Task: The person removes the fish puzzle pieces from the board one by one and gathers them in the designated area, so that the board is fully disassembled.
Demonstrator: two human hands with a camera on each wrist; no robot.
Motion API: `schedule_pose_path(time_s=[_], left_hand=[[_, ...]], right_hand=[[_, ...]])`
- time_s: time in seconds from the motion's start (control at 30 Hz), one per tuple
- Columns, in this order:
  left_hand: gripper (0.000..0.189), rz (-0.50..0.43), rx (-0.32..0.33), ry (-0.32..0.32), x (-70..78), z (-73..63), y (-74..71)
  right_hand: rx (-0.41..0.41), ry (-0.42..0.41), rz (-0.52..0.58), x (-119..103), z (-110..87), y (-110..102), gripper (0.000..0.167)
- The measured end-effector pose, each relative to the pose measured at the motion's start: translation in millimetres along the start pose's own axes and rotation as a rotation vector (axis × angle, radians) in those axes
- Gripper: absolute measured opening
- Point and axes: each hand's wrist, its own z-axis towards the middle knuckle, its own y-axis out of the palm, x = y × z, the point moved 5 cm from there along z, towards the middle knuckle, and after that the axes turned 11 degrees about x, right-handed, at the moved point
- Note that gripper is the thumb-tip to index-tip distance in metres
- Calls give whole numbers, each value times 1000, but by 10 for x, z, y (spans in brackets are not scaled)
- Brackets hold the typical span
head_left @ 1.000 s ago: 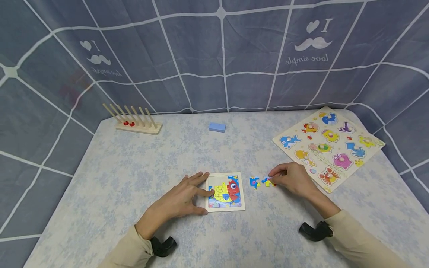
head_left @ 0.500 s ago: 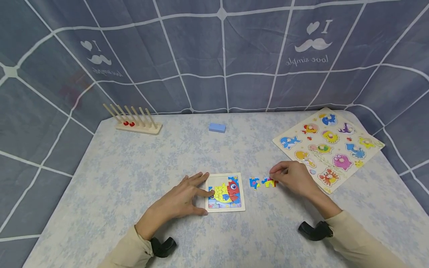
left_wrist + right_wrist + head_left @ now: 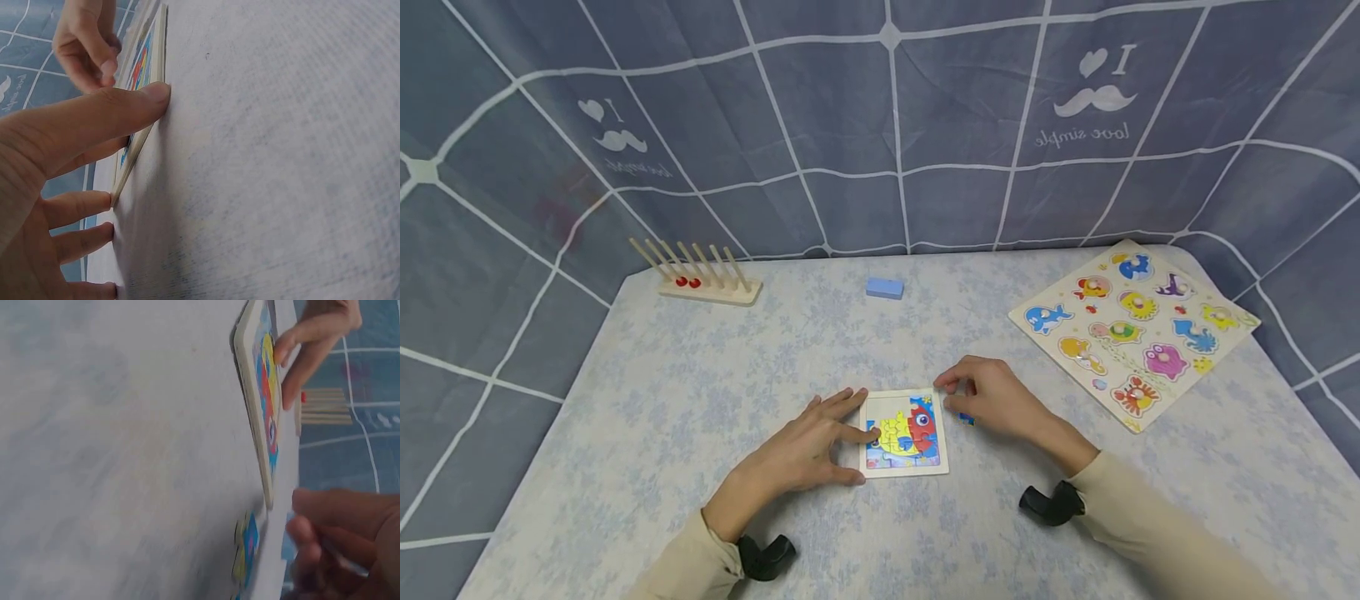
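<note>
A small wooden-framed jigsaw puzzle [image 3: 904, 433] with a red and yellow fish lies partly filled on the table, its upper left part showing bare board. My left hand [image 3: 812, 442] rests at its left side, thumb on the frame edge, a finger touching the pieces. My right hand [image 3: 996, 400] is by the frame's upper right corner, fingers loosely bent and thumb and fingertips apart; I see nothing between them. Below it, mostly hidden in the head view, a blue jigsaw piece [image 3: 250, 540] lies on the table. Part of another piece [image 3: 236, 596] shows at the right wrist view's bottom edge.
A large knob puzzle board [image 3: 1138, 329] with sea animals lies at the right. At the back left stands a wooden peg stand [image 3: 718, 287] with red beads. A blue block [image 3: 884, 288] sits near the table's back edge, before a patterned curtain [image 3: 955, 108].
My right hand has moved left, away from the farther loose piece, to beside the puzzle frame, and now covers most of the loose pieces. The left hand stays in place.
</note>
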Motion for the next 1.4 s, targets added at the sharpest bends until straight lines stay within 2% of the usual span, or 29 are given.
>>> schedule_pose_path(time_s=[0.13, 0.23, 0.43, 0.6, 0.7, 0.8, 0.97, 1.13, 1.27, 1.4], left_hand=[[57, -6, 0, 5, -6, 1, 6], [57, -9, 0, 12, -9, 0, 9], [57, -9, 6, 18, -18, 2, 2], [58, -4, 13, 31, -20, 5, -3], [58, 1, 16, 41, -17, 6, -7], [58, 15, 17, 52, -9, 12, -11], [58, 32, 23, 54, 5, 25, -10], [58, 31, 28, 46, 7, 25, -6], [58, 34, 37, 45, 6, 24, -9], [58, 32, 44, 43, -1, 20, -9]], right_hand=[[-108, -124, -1, -176, 61, 145, 25], [-161, -195, -66, -292, 87, 225, 24], [-191, -361, -335, -438, 111, 322, 18], [-203, -557, -556, -529, 126, 369, 9], [-216, -665, -680, -580, 142, 390, 10], [-232, -728, -772, -619, 157, 408, 9], [-258, -733, -790, -607, 181, 412, 5], [-287, -641, -659, -542, 191, 376, 1], [-287, -570, -564, -486, 179, 341, 7], [-286, -518, -519, -432, 153, 336, 14]])
